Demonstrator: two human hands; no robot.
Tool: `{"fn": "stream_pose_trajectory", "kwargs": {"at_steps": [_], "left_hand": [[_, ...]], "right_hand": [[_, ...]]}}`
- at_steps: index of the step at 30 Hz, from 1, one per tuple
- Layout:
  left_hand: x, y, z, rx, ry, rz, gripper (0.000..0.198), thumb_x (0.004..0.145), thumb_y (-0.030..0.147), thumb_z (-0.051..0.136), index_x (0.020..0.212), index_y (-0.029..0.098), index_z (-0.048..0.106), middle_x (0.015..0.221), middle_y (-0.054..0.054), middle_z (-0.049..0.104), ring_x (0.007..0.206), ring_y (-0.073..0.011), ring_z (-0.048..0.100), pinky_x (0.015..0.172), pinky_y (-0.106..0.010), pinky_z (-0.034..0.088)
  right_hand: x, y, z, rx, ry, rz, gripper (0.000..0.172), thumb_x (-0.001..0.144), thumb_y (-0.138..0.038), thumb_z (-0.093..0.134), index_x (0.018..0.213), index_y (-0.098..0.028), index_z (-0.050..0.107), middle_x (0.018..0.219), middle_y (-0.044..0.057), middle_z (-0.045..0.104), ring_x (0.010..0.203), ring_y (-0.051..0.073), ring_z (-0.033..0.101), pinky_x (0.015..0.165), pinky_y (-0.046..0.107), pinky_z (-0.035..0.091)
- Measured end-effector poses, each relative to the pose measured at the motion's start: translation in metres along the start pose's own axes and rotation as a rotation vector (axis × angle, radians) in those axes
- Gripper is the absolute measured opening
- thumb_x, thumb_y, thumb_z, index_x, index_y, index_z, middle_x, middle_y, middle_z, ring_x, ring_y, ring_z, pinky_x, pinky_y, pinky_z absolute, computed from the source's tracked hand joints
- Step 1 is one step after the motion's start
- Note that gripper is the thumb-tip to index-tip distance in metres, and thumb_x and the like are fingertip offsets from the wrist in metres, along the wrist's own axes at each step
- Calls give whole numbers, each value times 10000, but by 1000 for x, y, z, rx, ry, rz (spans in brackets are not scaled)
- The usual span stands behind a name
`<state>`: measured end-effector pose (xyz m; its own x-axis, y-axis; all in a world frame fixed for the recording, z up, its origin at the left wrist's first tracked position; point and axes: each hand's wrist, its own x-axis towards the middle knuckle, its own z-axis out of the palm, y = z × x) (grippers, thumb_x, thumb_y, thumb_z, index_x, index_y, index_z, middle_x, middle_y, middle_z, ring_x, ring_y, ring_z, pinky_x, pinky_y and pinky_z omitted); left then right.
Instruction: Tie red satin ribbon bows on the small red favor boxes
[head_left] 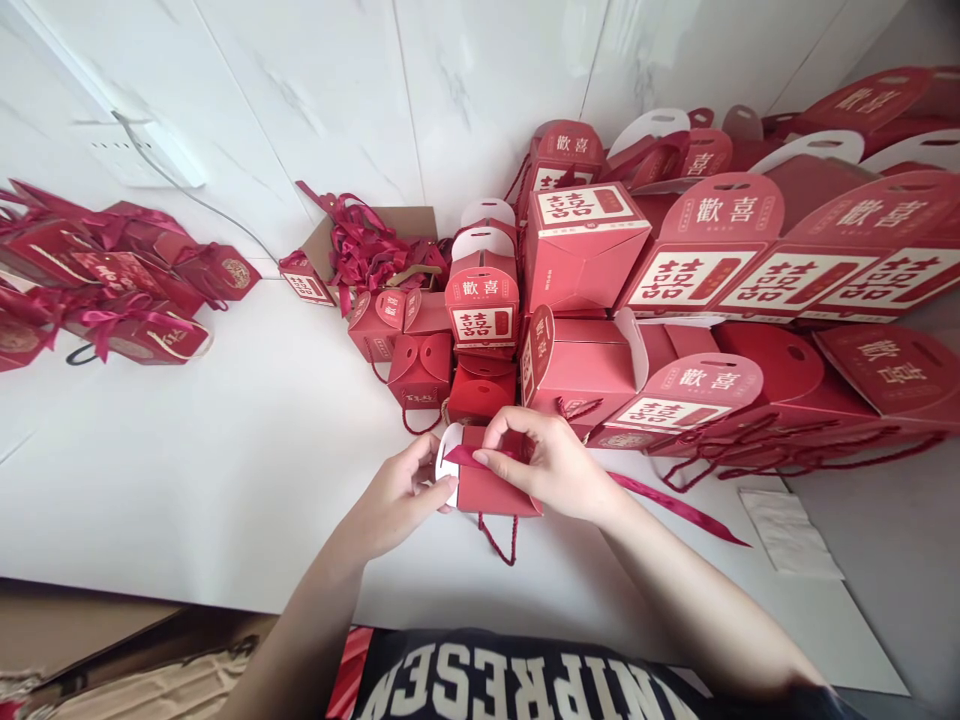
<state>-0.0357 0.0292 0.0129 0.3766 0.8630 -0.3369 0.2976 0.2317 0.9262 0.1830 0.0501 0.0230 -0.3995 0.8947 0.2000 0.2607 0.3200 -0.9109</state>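
A small red gift box (491, 490) with a white inner flap (448, 490) lies in front of me near the middle of the table, a dark red cord loop hanging out on its near side. My left hand (397, 500) grips the box by its white flap, thumb in front and fingers behind. Between thumb and forefinger my right hand (551, 460) pinches a dark red ribbon (461, 457), whose tip is at the slot in the flap. The ribbon's long tail appears to the right, beyond my right wrist, on the table.
Stacked red gift boxes (697, 250) fill the back right. An open carton (409, 222) of loose ribbons stands against the tiled wall. Ribbon-tied boxes (146, 335) sit at the left. White tissue packs (791, 530) lie right, and a cable runs from a wall socket (139, 150).
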Motion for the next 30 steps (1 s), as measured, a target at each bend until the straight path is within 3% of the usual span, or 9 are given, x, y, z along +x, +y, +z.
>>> {"fn": "stream_pose_trajectory", "kwargs": {"at_steps": [6, 11, 25, 27, 30], "left_hand": [[0, 0, 1, 5, 11, 4, 156, 904, 325, 570, 975, 191, 531, 990, -43, 618, 839, -168, 606, 727, -276, 534], [0, 0, 2, 28, 30, 16, 169, 887, 337, 591, 959, 191, 549, 911, -25, 604, 788, -157, 595, 700, -269, 522], [-2, 2, 5, 99, 5, 24, 232, 909, 393, 593, 1020, 196, 542, 853, -2, 549, 771, -148, 574, 690, -269, 505], [-2, 3, 5, 97, 3, 24, 247, 906, 400, 594, 1036, 196, 542, 873, -7, 549, 776, -149, 583, 692, -272, 509], [-1, 3, 6, 113, 5, 13, 276, 897, 424, 604, 1037, 195, 543, 850, -4, 552, 768, -154, 594, 686, -277, 515]], "right_hand": [[1, 3, 5, -48, 36, -17, 75, 873, -198, 638, 812, -208, 597, 818, -10, 680, 721, 136, 618, 689, 241, 466], [2, 2, 9, -72, -18, -42, 100, 863, -161, 630, 796, -212, 577, 803, -11, 667, 708, 138, 608, 678, 244, 457], [2, 6, 16, -235, 64, -35, 128, 865, -137, 577, 787, -219, 518, 791, 5, 631, 700, 161, 589, 657, 265, 441], [2, 6, 17, -292, 116, -26, 130, 869, -129, 567, 784, -217, 519, 795, 18, 630, 723, 176, 592, 684, 285, 446], [3, 5, 18, -270, 58, -36, 138, 868, -145, 607, 772, -216, 539, 775, 10, 652, 718, 177, 603, 751, 310, 455]]}}
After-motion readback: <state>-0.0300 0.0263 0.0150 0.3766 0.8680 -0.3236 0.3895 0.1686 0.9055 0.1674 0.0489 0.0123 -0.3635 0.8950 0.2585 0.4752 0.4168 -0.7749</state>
